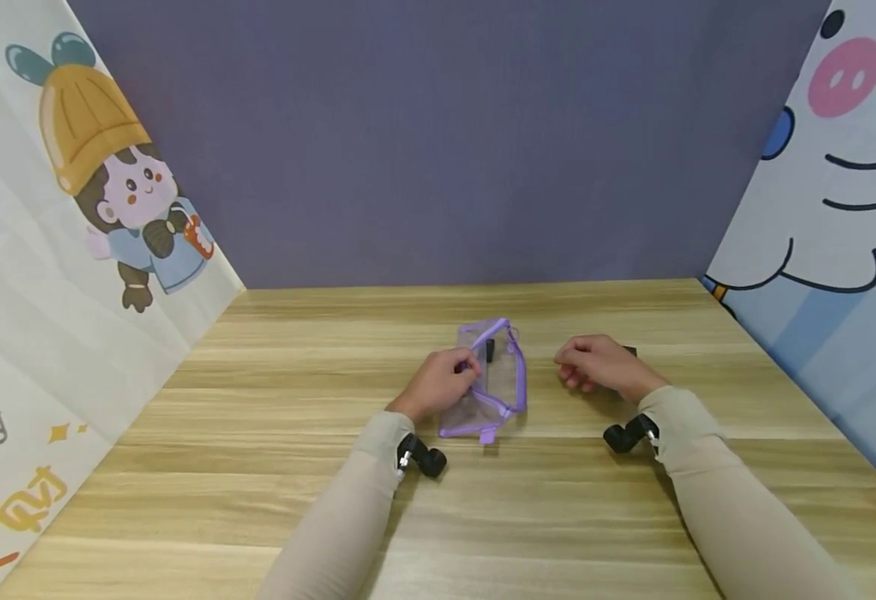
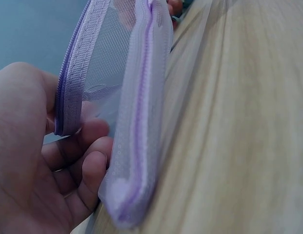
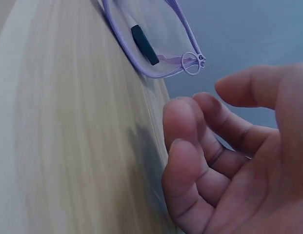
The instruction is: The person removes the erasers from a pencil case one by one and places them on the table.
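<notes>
A see-through mesh pouch with purple zipper edging lies unzipped on the table, its mouth toward the right. My left hand pinches the upper edge of that mouth between thumb and fingers; the left wrist view shows the zipper band in this grasp. A small black object rests inside the pouch, close to the ring-shaped zipper pull. To the right of the pouch hovers my right hand, fingers loosely bent, thumb apart from them, holding nothing.
Just behind my right hand, a dark object shows partly; its kind is hidden. Wood-grain tabletop surrounds the pouch. A grey-blue panel stands at the back, with printed cartoon sheets at left and right.
</notes>
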Motion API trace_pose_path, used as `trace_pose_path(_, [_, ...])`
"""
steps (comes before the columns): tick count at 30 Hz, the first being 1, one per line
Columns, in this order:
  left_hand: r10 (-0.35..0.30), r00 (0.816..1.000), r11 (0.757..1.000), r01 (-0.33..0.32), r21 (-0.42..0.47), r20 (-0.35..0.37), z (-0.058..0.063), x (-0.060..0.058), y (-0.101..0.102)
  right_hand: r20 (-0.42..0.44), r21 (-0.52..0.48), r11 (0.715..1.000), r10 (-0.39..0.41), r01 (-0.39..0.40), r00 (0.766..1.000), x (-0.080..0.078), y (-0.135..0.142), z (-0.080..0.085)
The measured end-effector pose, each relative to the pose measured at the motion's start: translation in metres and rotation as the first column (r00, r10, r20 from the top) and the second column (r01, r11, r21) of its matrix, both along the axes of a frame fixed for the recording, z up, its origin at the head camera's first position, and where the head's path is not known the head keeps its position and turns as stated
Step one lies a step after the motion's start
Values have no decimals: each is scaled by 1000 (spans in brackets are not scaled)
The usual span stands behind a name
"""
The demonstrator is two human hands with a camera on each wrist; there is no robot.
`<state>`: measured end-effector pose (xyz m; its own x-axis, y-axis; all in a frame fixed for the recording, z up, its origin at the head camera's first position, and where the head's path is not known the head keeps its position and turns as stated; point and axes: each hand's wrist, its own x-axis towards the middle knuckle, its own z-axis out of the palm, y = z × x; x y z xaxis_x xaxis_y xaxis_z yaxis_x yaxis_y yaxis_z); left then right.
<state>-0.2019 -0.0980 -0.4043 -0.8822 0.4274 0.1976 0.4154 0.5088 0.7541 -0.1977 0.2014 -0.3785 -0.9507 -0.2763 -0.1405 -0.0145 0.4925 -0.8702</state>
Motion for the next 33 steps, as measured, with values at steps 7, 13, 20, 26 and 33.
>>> trace_pose_path(7, [16,1000,1000,-16,4,21,3,2,1,3,-7,999,35,-35,999,-6,-9,2])
trace_pose_path(13, [20,1000,1000,-20,-5,23,3,2,2,1,-37,998,54,-54,999,-10,-16,2])
trace_pose_path(20, [14,999,1000,-13,-5,37,4,2,2,9,-66,997,38,-37,999,-15,-26,0])
trace_pose_path(26, [12,999,1000,-11,-6,42,3,2,1,15,-58,997,46,-45,999,-16,-41,2])
trace_pose_path(33, [12,999,1000,-11,-27,35,2,1,0,13,-60,997,59,-58,998,-16,-50,3])
